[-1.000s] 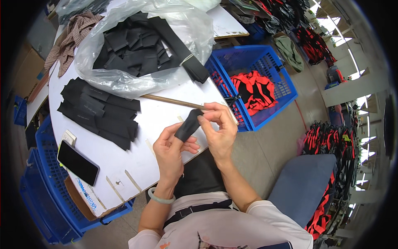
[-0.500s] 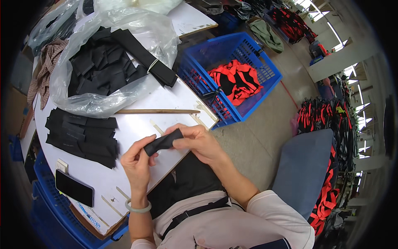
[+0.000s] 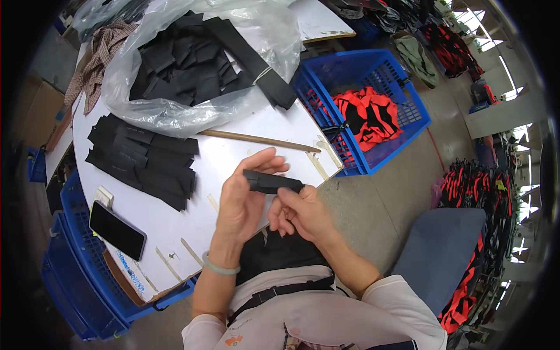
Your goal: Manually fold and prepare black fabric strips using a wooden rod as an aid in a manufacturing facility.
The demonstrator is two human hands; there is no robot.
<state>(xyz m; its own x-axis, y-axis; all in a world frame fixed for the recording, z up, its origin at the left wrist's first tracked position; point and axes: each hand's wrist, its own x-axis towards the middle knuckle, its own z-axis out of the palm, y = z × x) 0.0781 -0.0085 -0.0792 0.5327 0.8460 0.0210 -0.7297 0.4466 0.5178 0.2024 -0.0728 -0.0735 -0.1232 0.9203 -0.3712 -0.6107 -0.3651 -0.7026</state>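
Between my hands, over the near edge of the white table (image 3: 204, 233), is a small folded black fabric piece (image 3: 266, 182). My right hand (image 3: 310, 213) pinches its right end, the thumb lying on top. The piece's left end rests against my left hand (image 3: 238, 201), whose fingers are stretched out and loosely apart behind it. Similar black fabric pieces (image 3: 140, 157) lie overlapped in rows on the table to the left. More of them are heaped (image 3: 181, 64) in an open clear plastic bag (image 3: 157, 116) farther back.
A wooden stick (image 3: 262, 140) lies in front of the bag. A tied black bundle (image 3: 271, 87) crosses the bag's right side. At left are a phone (image 3: 118, 229) and a checked cloth (image 3: 96, 73). A blue basket (image 3: 373, 166) beyond the table holds red-and-black items (image 3: 367, 116).
My left hand has let go its pinch and spread its fingers. The black piece now sits in my right hand's grip, turned so its right end points slightly down. The whole view has shifted.
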